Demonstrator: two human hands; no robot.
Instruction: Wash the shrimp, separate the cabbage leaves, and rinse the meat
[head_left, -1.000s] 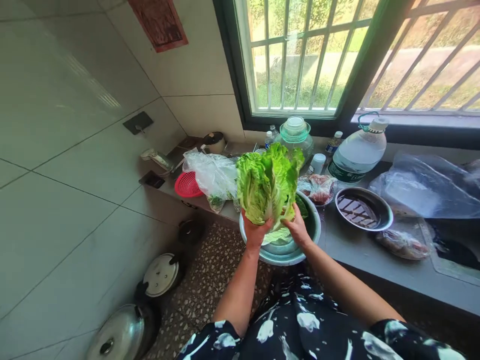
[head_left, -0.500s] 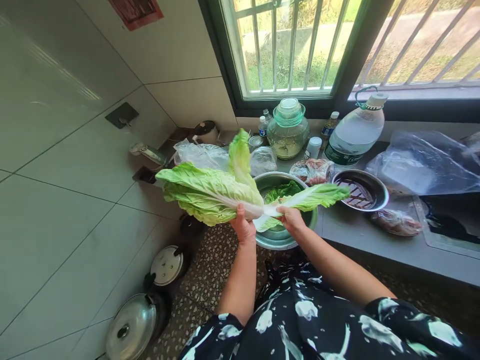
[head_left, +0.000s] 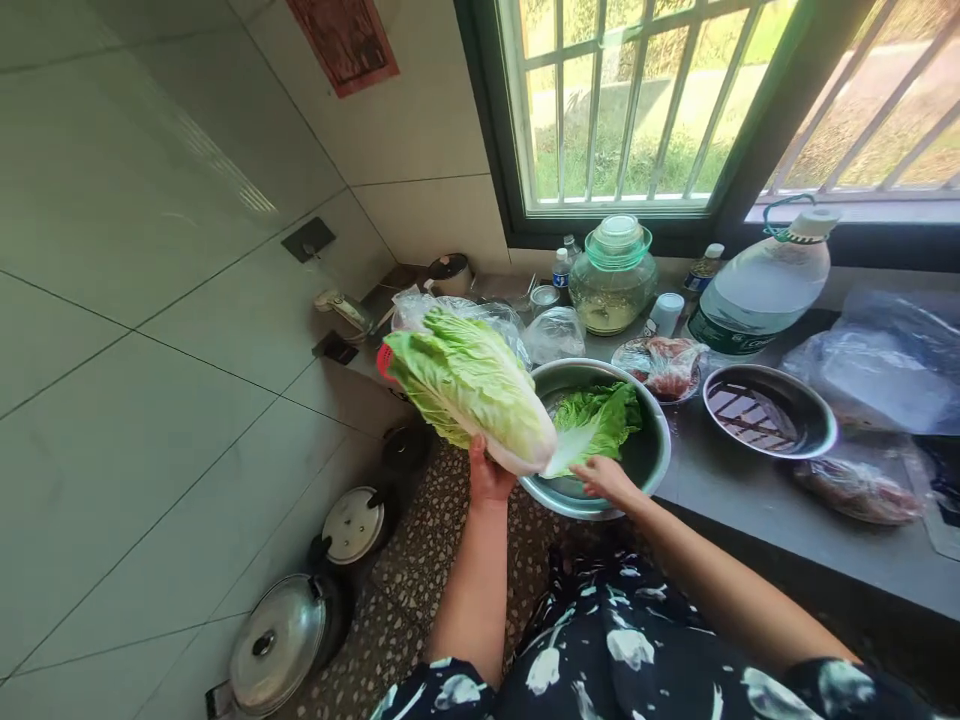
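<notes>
A head of napa cabbage [head_left: 480, 390], pale green with a white base, lies tilted in my left hand [head_left: 491, 475]. My left hand grips it from below near the base, and its leafy end points up and left. My right hand [head_left: 606, 480] is over the near side of a metal basin [head_left: 660, 455], its fingers stretched toward the cabbage base and seeming to hold nothing. Close to those fingertips is the white stalk of a loose cabbage leaf [head_left: 577, 445]. Darker green leaves [head_left: 607, 415] lie in the basin.
Behind the basin stand a glass jar [head_left: 613, 280] and a large water bottle [head_left: 765, 285]. Wrapped meat [head_left: 664, 365], a metal bowl [head_left: 769, 410] and plastic bags [head_left: 885, 350] are on the counter. Lidded pots [head_left: 277, 645] sit on the floor at left.
The leaf my right hand held out to the right has come away from the head and is down in the basin. The cabbage looks more compact, and the view has shifted left.
</notes>
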